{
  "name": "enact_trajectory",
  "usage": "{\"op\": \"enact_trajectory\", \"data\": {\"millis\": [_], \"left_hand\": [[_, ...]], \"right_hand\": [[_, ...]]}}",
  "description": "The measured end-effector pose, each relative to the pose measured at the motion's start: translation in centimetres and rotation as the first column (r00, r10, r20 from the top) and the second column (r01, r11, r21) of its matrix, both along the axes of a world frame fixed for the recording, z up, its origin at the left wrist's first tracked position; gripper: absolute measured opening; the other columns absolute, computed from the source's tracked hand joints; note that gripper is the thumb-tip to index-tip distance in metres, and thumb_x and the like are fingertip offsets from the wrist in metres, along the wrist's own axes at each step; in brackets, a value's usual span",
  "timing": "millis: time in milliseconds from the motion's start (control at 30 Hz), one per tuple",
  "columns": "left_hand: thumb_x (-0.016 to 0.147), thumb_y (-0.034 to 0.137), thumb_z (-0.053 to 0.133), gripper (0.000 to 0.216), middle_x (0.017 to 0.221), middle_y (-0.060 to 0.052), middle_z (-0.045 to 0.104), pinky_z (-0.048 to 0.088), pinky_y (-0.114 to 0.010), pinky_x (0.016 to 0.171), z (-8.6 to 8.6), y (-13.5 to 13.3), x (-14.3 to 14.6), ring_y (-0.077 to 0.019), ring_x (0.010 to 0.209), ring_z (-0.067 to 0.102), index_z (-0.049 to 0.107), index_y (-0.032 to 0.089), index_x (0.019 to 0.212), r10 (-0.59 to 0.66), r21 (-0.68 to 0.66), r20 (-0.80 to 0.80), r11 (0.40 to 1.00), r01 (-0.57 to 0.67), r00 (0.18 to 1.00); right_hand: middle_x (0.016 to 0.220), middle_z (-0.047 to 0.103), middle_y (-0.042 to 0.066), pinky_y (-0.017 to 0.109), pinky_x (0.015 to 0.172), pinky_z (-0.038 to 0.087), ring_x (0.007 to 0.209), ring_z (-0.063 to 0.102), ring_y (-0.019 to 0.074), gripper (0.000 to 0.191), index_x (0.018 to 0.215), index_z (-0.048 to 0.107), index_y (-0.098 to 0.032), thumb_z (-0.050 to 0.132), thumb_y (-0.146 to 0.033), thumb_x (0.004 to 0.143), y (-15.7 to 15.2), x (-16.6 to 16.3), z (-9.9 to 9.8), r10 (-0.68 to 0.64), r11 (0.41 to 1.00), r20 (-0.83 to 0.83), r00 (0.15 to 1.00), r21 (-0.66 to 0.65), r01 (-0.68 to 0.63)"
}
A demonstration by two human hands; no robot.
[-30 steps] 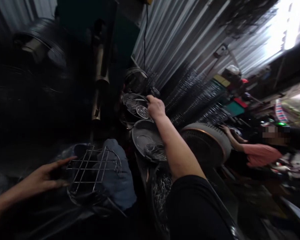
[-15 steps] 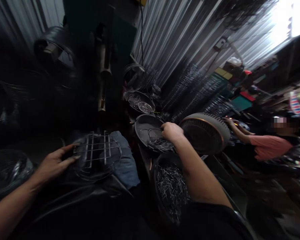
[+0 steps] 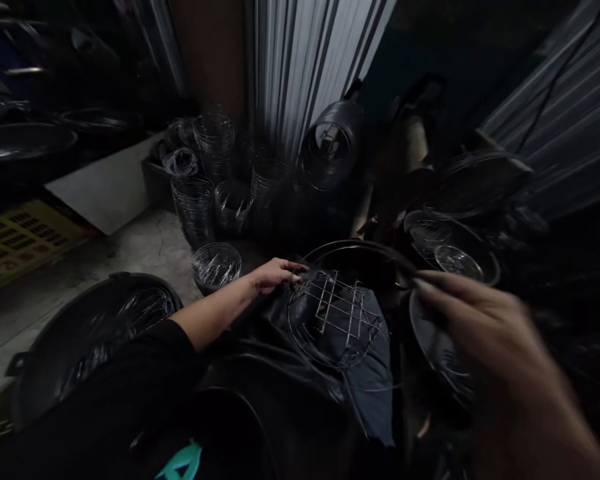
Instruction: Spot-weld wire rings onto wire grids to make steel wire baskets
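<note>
My left hand (image 3: 275, 275) pinches the left edge of a round wire rack (image 3: 351, 312), with crossed bars on a ring-shaped frame. Beneath the rack lies blue-grey cloth (image 3: 373, 393). My right hand (image 3: 480, 323), blurred by motion, has its thumb and fingers closed on a thin wire ring (image 3: 380, 247). The ring arches over the rack's far side, towards my left hand; whether it touches the rack I cannot tell. Below my right hand is a dark basin (image 3: 425, 327) with wire pieces in it.
To the left stands a large black tub (image 3: 45, 353) with shiny wire parts. Stacks of round wire baskets (image 3: 193, 207) stand behind it, near a yellow crate (image 3: 25, 243). A wire coil (image 3: 330, 150) is at the back. Another basin (image 3: 490, 257) with wire rings sits at the right.
The view has swung left. My right hand has come from the basin of wire rings towards the rack, now with a ring in it. My left hand stays at the rack's edge.
</note>
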State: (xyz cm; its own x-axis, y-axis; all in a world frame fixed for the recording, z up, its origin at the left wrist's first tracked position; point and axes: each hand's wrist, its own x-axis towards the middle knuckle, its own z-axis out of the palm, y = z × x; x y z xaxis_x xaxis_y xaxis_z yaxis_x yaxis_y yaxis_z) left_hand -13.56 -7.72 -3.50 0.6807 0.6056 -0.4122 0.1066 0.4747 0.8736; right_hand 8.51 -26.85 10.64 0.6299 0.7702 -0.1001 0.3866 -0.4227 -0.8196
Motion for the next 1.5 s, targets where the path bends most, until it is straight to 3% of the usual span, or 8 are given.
{"op": "enact_trajectory", "data": {"millis": [200, 367, 700, 833, 967, 1067, 1267, 1500], "left_hand": [[0.074, 0.009, 0.064, 0.034, 0.067, -0.004, 0.070, 0.046, -0.018, 0.051, -0.8, 0.6, 1.1, -0.0063, 0.049, 0.056, 0.069, 0.011, 0.107, 0.065, 0.000, -0.016, 0.998, -0.065, 0.998], [0.067, 0.004, 0.068, 0.040, 0.070, -0.003, 0.071, 0.048, -0.019, 0.057, -1.6, 1.2, 3.3, -0.0071, 0.055, 0.058, 0.070, 0.011, 0.106, 0.033, 0.041, -0.061, 0.999, -0.030, 0.998], [0.064, -0.004, 0.063, 0.059, 0.086, -0.004, 0.073, 0.051, -0.018, 0.063, -2.6, 1.6, 5.3, -0.0070, 0.063, 0.062, 0.063, 0.013, 0.121, -0.065, 0.050, -0.002, 0.997, 0.065, 0.998], [0.059, -0.011, 0.058, 0.070, 0.092, -0.006, 0.074, 0.049, -0.017, 0.062, -3.0, 1.6, 5.5, -0.0071, 0.064, 0.063, 0.060, 0.013, 0.124, -0.114, 0.053, -0.008, 0.992, 0.115, 0.993], [0.056, -0.013, 0.057, 0.077, 0.098, -0.007, 0.074, 0.051, -0.020, 0.067, -3.5, 1.8, 5.4, -0.0098, 0.071, 0.065, 0.056, 0.014, 0.128, -0.162, 0.060, -0.004, 0.985, 0.162, 0.987], [0.053, -0.013, 0.056, 0.079, 0.105, -0.009, 0.073, 0.051, -0.021, 0.071, -3.3, 2.4, 4.5, -0.0144, 0.086, 0.067, 0.057, 0.013, 0.127, -0.242, 0.059, 0.005, 0.969, 0.241, 0.970], [0.047, -0.006, 0.072, 0.111, 0.140, -0.007, 0.053, 0.044, -0.027, 0.098, -2.0, 3.5, 1.5, -0.0212, 0.132, 0.046, 0.030, 0.024, 0.145, -0.632, 0.243, 0.028, 0.756, 0.608, 0.775], [0.037, 0.017, 0.090, 0.140, 0.150, -0.010, 0.038, 0.033, -0.032, 0.110, -2.1, 0.7, 0.4, -0.0269, 0.138, 0.038, 0.008, 0.022, 0.150, -0.574, 0.552, -0.255, 0.575, 0.605, 0.778]], "right_hand": [[0.069, 0.067, 0.006, 0.031, 0.054, 0.047, 0.066, 0.060, 0.0218, 0.039, 0.079, 0.070, -0.017, 0.072, -0.040, 0.048, 2.0, 0.1, -10.1, -0.204, 0.978, -0.272, 0.941, -0.021, 0.206], [0.058, 0.060, -0.001, 0.028, 0.040, 0.037, 0.042, 0.046, 0.0128, 0.049, 0.089, 0.066, -0.019, 0.072, -0.045, 0.048, -1.8, 0.1, -14.2, -0.206, 0.978, -0.477, 0.854, -0.062, 0.201], [0.053, 0.058, -0.004, 0.023, 0.038, 0.035, 0.039, 0.046, 0.0122, 0.098, 0.137, 0.046, -0.007, 0.075, -0.025, 0.045, -2.2, 1.0, -14.0, -0.254, 0.966, -0.616, 0.746, -0.133, 0.220], [0.056, 0.061, -0.002, 0.023, 0.037, 0.036, 0.042, 0.048, 0.0130, 0.077, 0.123, 0.062, -0.012, 0.068, -0.024, 0.047, -1.5, 1.4, -13.1, -0.236, 0.964, -0.495, 0.836, -0.227, 0.138], [0.080, 0.071, 0.003, 0.026, 0.046, 0.047, 0.062, 0.061, 0.0192, 0.040, 0.089, 0.074, -0.023, 0.065, -0.028, 0.050, -1.6, 2.4, -13.0, -0.019, 0.965, -0.384, 0.923, -0.249, -0.084], [0.096, 0.072, 0.005, 0.032, 0.069, 0.056, 0.082, 0.067, 0.0241, 0.052, 0.103, 0.071, -0.023, 0.074, -0.030, 0.051, -2.6, 2.8, -13.1, 0.114, 0.949, -0.474, 0.873, -0.210, -0.237], [0.121, 0.065, 0.007, 0.033, 0.089, 0.054, 0.110, 0.061, 0.0274, 0.086, 0.128, 0.055, -0.023, 0.085, -0.031, 0.048, -3.8, 1.6, -13.4, 0.140, 0.945, -0.558, 0.818, -0.170, -0.278], [0.118, 0.067, 0.008, 0.039, 0.093, 0.052, 0.113, 0.060, 0.0326, 0.095, 0.129, 0.056, -0.024, 0.086, -0.034, 0.040, -4.0, 1.4, -15.3, 0.128, 0.945, -0.324, 0.937, -0.246, -0.215]]}}
